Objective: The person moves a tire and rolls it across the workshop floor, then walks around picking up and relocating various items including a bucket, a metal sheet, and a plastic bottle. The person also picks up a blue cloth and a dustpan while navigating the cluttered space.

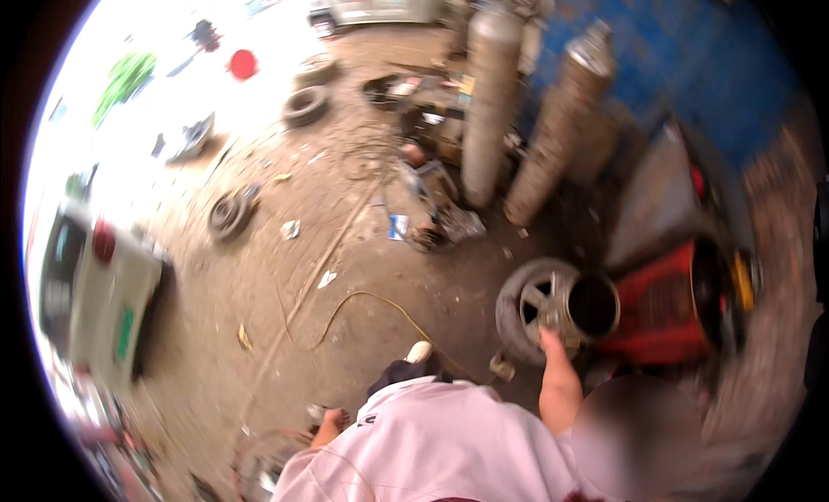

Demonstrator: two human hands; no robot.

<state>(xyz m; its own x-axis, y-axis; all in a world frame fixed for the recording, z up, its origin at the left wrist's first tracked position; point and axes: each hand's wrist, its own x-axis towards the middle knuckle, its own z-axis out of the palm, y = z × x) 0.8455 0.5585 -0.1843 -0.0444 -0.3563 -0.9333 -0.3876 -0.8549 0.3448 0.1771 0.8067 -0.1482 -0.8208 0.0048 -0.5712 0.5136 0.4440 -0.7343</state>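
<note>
My right hand (550, 337) reaches forward to a wheel (509, 309) with a grey tyre and a spoked rim, and overlaps its near side. Blur hides whether its fingers grip the rim. Against the wheel's right side is a round, open metal drum or ring (615, 310) with a dark inside. My left hand (337, 418) is low at my left side, its fingers curled. A small pale, shiny thing (316, 411) shows beside it; I cannot make out whether the hand holds it. Just past that hand lies a round reddish frame or hoop (246, 467).
Two tall gas cylinders (492, 104) lean near a blue wall (682, 53). A red machine (656, 308) stands right of the wheel. A yellow hose (371, 294) crosses the floor. Loose tyres (304, 106), scrap parts (440, 217) and a parked white vehicle (108, 286) are farther off.
</note>
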